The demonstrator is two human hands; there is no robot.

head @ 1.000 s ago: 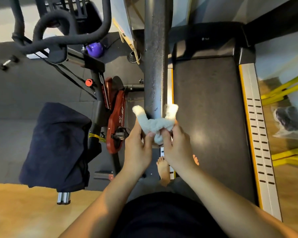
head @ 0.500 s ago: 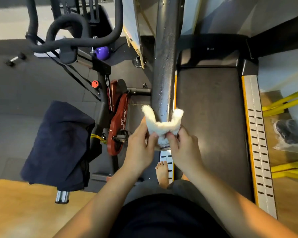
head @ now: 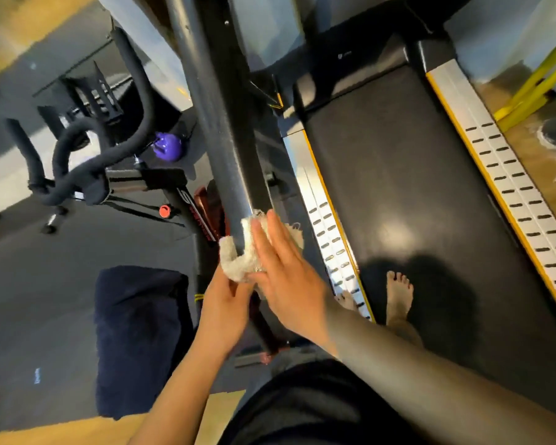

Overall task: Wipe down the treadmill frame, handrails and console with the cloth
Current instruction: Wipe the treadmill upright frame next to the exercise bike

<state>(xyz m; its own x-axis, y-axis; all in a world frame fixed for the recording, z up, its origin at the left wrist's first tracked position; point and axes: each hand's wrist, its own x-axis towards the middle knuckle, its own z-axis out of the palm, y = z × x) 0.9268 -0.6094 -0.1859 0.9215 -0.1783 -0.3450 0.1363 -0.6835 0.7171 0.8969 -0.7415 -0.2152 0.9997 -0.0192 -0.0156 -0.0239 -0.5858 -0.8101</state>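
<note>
Handrail [head: 225, 149] wiping is the step in hand, I judge: the cloth [head: 243, 255] is wrapped round the dark rail's near end, close to frame centre. The left hand [head: 223, 303] grips the cloth from 6 o'clock, fingers curled on its lower fold. The right hand [head: 286, 271] lies flat with straight fingers pressing the cloth's side at 3 o'clock. Next the cloth likely needs sliding toward 12 o'clock along the rail, keeping both sides pressed. The belt [head: 414, 203] lies at 3 o'clock.
</note>
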